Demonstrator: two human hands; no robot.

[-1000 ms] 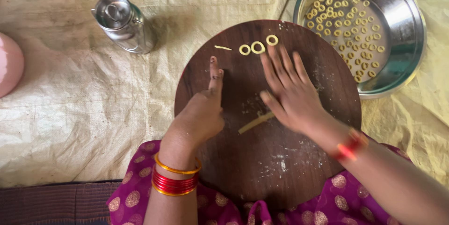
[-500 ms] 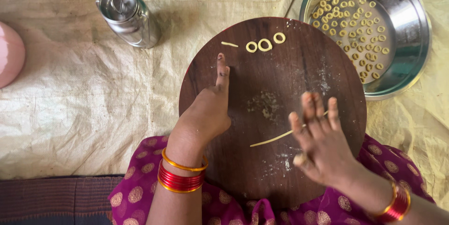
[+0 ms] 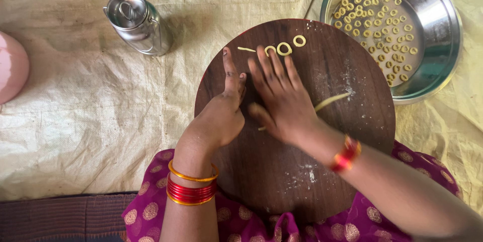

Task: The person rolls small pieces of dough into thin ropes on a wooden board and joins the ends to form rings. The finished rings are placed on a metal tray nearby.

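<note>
Your right hand (image 3: pixel 284 101) lies flat, fingers spread, on a thin dough strip (image 3: pixel 329 101) mid-board. Your left hand (image 3: pixel 221 111) rests on the round wooden board (image 3: pixel 282 181), fingers pressed together, just beside it.

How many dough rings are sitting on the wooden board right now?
3: all at the round wooden board's far edge, one rightmost, one in the middle, one partly hidden by the right hand.

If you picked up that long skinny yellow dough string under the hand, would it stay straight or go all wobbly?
Probably wobbly. The thin yellow dough strand already bends slightly on the round dark wooden board, and the small dough rings nearby suggest it curls easily. It looks thin enough to stretch or snap if pulled. The right hand lies flat over it.
</note>
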